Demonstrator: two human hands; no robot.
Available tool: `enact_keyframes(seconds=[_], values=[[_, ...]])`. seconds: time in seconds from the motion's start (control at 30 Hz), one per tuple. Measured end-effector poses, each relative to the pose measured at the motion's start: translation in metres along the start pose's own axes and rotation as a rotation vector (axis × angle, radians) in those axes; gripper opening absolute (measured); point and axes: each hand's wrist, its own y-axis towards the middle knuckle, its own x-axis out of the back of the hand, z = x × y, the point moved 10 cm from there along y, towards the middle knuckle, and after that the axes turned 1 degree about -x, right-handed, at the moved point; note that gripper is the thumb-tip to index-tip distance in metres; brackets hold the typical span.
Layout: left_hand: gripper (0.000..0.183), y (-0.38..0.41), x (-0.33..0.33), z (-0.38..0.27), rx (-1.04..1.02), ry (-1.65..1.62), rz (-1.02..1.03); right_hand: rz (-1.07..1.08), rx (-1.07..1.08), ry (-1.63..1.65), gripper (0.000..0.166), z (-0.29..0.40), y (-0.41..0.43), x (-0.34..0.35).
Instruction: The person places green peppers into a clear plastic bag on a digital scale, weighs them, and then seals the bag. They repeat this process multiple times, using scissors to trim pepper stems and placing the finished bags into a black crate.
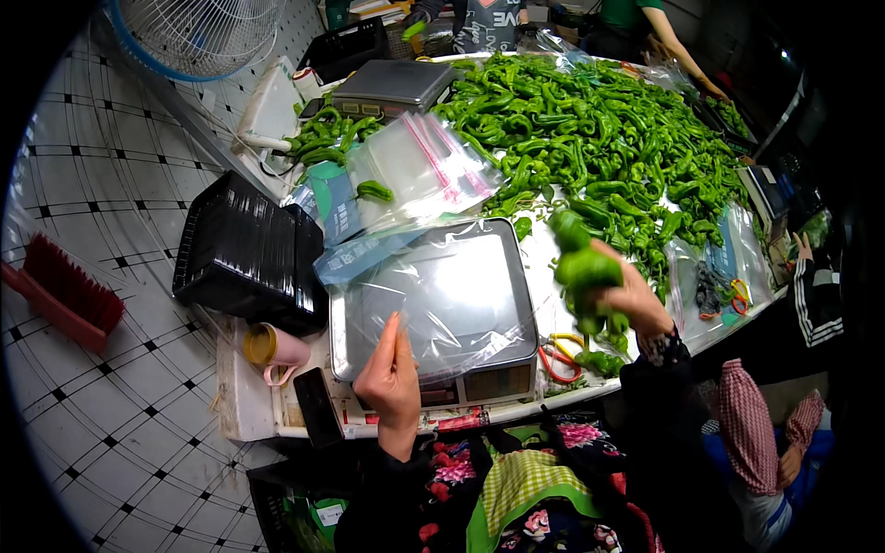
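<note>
My left hand (394, 377) pinches the edge of a clear plastic bag (442, 304) with a blue printed band, which lies spread over the metal pan (337, 345) of a weighing scale. To the right of the pan, my right hand (632, 294) is closed around several green peppers (588, 269), somewhat blurred. A large heap of green peppers (588, 131) covers the table behind it. Scissors with red and yellow handles (563, 359) lie between the scale and my right hand. A stack of clear bags with pink seal strips (408, 166) lies behind the pan.
Black plastic trays (242, 249) are stacked left of the scale, near a pink mug (287, 349) and a dark phone (317, 408). A second scale (394, 83) stands farther back. A fan (200, 34) is at the upper left. Other people are around the table's far and right sides.
</note>
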Motion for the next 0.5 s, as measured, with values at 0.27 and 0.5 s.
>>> enact_keyframes(seconds=[0.27,0.5], values=[[0.025,-0.020,-0.018,-0.042,0.032,-0.119,0.164,0.316,0.075,-0.652,0.078,-0.020,0.003,-0.099],[0.028,-0.068,-0.051,-0.090,-0.302,-0.203,0.362,-0.059,0.062,-0.712,0.073,-0.041,0.065,-0.075]])
